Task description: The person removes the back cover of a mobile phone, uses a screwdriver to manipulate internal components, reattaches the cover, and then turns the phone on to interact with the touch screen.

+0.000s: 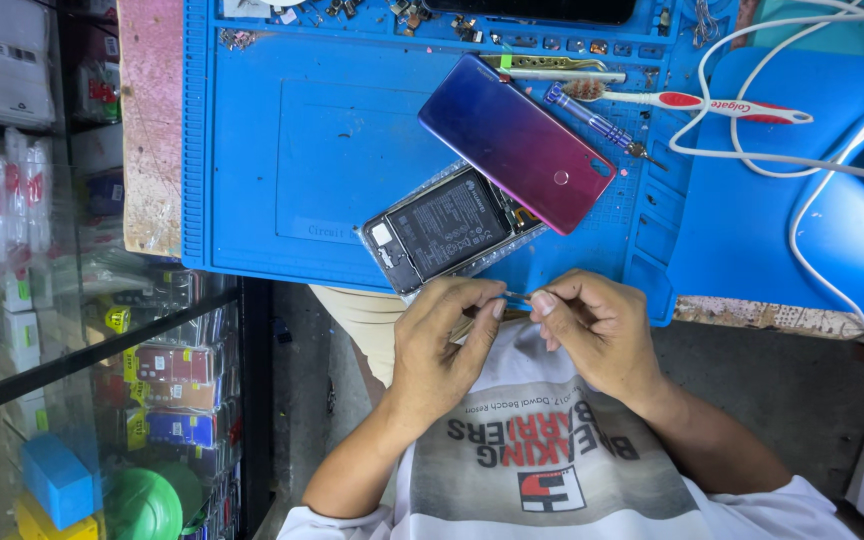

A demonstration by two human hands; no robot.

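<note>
Fingers pinching thin strip beside opened phone

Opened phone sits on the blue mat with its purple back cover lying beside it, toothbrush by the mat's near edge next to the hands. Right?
Not quite. The head view shows the toothbrush at the far side of the blue mat, past the back cover, away from both hands. The opened phone and cover are as you say.

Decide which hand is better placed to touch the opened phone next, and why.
Probably the left hand: it sits directly under the opened phone, fingers almost at its edge. The right hand lies off to the side. Both pinch a small thin piece.
</note>
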